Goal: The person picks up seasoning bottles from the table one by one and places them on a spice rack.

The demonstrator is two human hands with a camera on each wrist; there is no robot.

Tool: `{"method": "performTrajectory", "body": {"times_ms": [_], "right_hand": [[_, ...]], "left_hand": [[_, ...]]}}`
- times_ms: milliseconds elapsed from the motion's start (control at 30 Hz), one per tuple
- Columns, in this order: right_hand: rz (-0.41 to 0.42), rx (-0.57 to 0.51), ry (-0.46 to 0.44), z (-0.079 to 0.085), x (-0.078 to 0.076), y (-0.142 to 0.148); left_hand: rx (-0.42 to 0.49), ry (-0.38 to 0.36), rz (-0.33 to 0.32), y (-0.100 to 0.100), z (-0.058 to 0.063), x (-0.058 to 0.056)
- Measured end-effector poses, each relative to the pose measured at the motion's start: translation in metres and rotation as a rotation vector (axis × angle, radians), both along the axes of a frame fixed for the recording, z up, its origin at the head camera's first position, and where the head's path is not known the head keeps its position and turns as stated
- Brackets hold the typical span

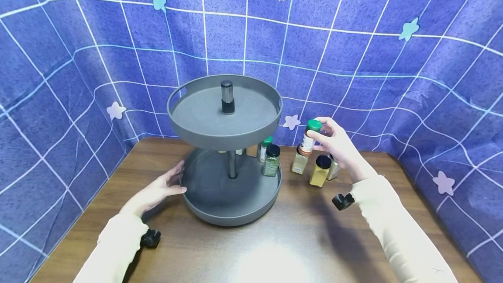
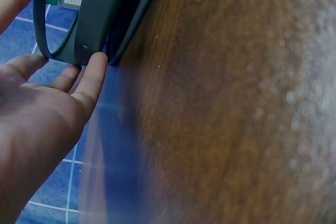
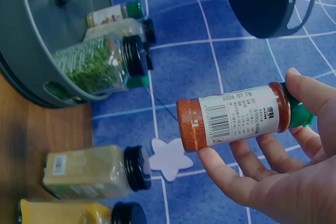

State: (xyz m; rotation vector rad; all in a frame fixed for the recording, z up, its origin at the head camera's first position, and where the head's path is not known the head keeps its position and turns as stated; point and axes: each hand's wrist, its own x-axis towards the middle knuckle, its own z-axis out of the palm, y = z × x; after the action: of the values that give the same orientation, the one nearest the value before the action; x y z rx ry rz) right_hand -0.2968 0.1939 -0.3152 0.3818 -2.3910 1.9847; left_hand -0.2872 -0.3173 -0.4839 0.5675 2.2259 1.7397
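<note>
In my right hand is a spice jar of reddish powder, with a green cap and a white label. Thumb and fingers grip it from the cap along its side. In the head view it overlaps a beige spice jar with a black lid. My left hand touches the outer wall of the lower tier of a grey two-tier turntable, fingers spread and fairly straight. On that tier's right side stands a jar of green herbs, with a green-capped jar behind it.
A yellow spice jar and another jar stand on the wooden table, right of the turntable. The upper tier overhangs more jars at the lower tier's back. A blue grid-patterned curtain surrounds the table.
</note>
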Motion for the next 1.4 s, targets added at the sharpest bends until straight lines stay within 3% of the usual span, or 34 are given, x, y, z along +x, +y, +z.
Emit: {"method": "performTrajectory", "body": {"times_ms": [1400], "right_hand": [[-0.011, -0.027, 0.013, -0.045, 0.006, -0.052]], "left_hand": [[0.002, -0.006, -0.001, 0.000, 0.000, 0.001]]}}
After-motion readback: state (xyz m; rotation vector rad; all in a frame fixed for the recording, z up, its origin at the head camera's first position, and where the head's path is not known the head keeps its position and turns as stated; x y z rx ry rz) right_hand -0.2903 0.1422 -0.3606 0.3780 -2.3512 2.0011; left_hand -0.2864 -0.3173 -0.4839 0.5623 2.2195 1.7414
